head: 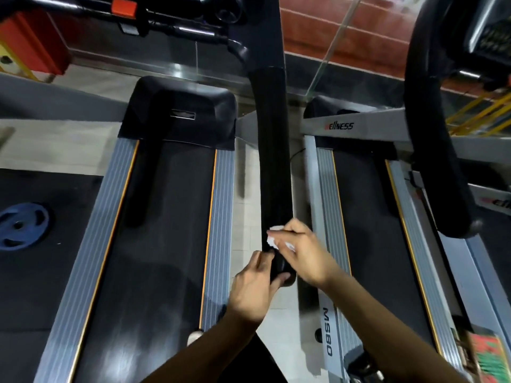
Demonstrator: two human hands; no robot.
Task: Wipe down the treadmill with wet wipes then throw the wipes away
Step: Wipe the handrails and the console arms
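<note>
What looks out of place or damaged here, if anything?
Only the blue weight plate lying flat on the dark floor mat left of the treadmill, loose rather than racked. Otherwise nothing: the right hand presses a white wet wipe on the black handrail, the left hand grips its end. No spill or damage visible.

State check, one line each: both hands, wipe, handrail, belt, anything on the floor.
left hand: grips the handrail's end
right hand: presses the wipe on the handrail
wipe: crumpled, white, mostly under the right hand
handrail: black, glossy, being wiped near its end
belt: bare, nothing on it
weight plate: blue, flat on the floor mat
</note>
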